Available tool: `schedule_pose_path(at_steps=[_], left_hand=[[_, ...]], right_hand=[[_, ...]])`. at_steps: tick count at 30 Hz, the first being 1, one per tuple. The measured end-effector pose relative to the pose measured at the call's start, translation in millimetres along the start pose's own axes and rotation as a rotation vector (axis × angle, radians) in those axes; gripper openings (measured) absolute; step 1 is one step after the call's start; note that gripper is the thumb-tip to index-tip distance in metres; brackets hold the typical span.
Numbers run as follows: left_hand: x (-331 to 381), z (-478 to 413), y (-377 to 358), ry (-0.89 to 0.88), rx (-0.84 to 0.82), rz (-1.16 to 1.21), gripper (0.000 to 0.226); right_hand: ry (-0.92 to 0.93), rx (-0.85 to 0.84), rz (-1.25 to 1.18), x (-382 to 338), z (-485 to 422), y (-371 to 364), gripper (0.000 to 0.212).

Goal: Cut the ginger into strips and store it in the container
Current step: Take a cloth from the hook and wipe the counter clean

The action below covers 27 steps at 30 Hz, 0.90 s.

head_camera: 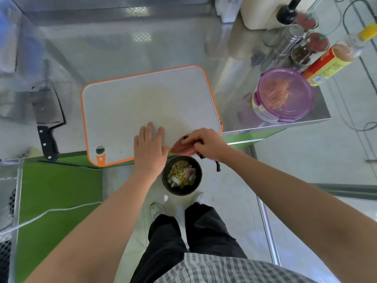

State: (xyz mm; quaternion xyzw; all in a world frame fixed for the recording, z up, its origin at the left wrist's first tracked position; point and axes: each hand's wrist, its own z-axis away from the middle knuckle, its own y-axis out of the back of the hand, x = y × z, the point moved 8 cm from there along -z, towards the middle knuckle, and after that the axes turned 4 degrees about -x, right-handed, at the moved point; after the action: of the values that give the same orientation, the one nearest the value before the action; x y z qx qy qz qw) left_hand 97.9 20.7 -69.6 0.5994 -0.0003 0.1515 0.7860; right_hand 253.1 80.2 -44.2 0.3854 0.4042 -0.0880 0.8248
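The ginger strips [275, 93] lie inside the round container [263, 113] under its closed purple lid, on the right part of the steel desk [122, 48], near the cutting board's far right corner. Seen through the lid, most strips run slantwise, from near-left to far-right. The white, orange-edged cutting board [126, 103] lies bare, its long axis left to right. The left hand [150, 148] rests flat on its near edge, fingers straight and pointing away. The right hand [206, 144] has its fingers curled round a reddish cloth [181, 149] at the board's near edge. A cleaver [48, 111] lies left of the board (blade pointing away). On the floor below stands a dark bin [169, 190].
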Motion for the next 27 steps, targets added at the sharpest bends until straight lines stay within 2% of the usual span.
schedule_pose_path(at_steps=[3,4,6,9,10,14,16,19,20,22,24,25,27], left_hand=[[10,-10,-1,-0.022,-0.001,0.01,0.057],[13,-13,-2,-0.022,-0.006,0.007,0.056],[16,-17,-3,-0.001,-0.012,0.011,0.054],[20,-21,-1,0.039,0.012,0.019,0.048],[22,-22,0,0.042,0.022,0.019,0.045],[18,-25,8,0.059,0.087,0.056,0.038],[16,-24,9,0.052,0.109,0.062,0.037],[15,-25,13,0.037,0.144,0.098,0.039],[14,-25,15,0.034,0.149,0.102,0.039],[12,-26,17,0.05,0.146,0.104,0.041],[1,-28,19,0.142,0.131,0.1,0.046],[-5,-29,18,0.205,0.104,0.093,0.048],[-16,-30,13,0.286,0.04,0.064,0.049]], right_hand=[[-0.13,0.339,0.017,36,-9,52,0.055],[-0.179,0.377,0.058,47,-9,59,0.056],[-0.145,0.338,0.102,47,-4,50,0.053],[-0.001,0.114,0.07,27,11,18,0.045],[0.008,0.088,0.043,24,11,18,0.044],[-0.126,0.341,0.056,49,-17,72,0.055],[-0.092,0.297,0.138,47,-19,60,0.056],[0.016,0.056,0.111,27,-8,21,0.045],[0.038,0.024,0.093,21,-10,22,0.044],[0.018,0.122,0.04,21,-30,42,0.048],[-0.073,0.254,0.049,33,-50,63,0.055],[-0.093,0.274,0.077,34,-54,62,0.056],[-0.013,0.182,0.118,22,-50,35,0.053]])
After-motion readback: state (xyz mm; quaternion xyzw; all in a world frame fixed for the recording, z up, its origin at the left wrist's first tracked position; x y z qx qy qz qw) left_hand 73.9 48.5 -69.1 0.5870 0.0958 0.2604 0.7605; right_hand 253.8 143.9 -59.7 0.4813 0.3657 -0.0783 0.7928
